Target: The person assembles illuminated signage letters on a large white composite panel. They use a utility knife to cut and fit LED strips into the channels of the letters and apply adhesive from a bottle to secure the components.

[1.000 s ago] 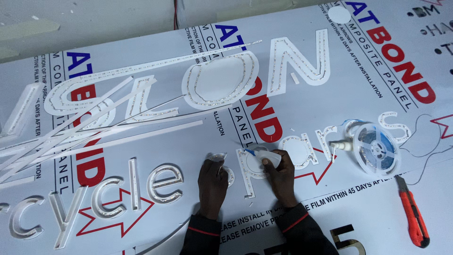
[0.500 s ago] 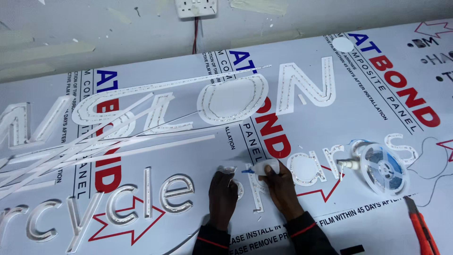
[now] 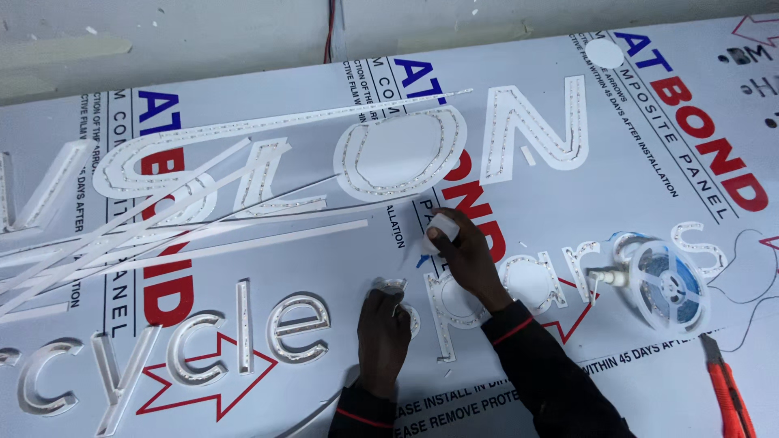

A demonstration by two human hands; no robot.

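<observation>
**Two hands at a cut-out letter on the sign panel**

Much is cut off or covered. The left hand (image 3: 384,328) lies palm down over the top of a routed letter channel (image 3: 442,312), hiding what its fingers press; whether they grip anything cannot be told. The right hand (image 3: 466,255) has its fingers pinched shut on a small white strip piece (image 3: 442,227), whose lower end disappears behind the thumb. A bit of blue shows just under that hand, too small to identify. Both sleeves run out of the bottom edge.

The strip piece stands short and nearly upright in the pinch, tilted a little toward the upper right, just above the letter channel. The channel's long stem runs up and down the picture, toward the person.

The white sign panel (image 3: 341,268) fills the view and is cropped on the left, right and bottom; its far edge meets a wall. Loose white strips (image 3: 146,235) fan across the left, well apart from the hands. A strip reel (image 3: 669,284) sits to the right, and an orange utility knife (image 3: 730,397) lies near the lower right corner, partly cut off. Bare panel lies between the hands and the upper row of letters.
</observation>
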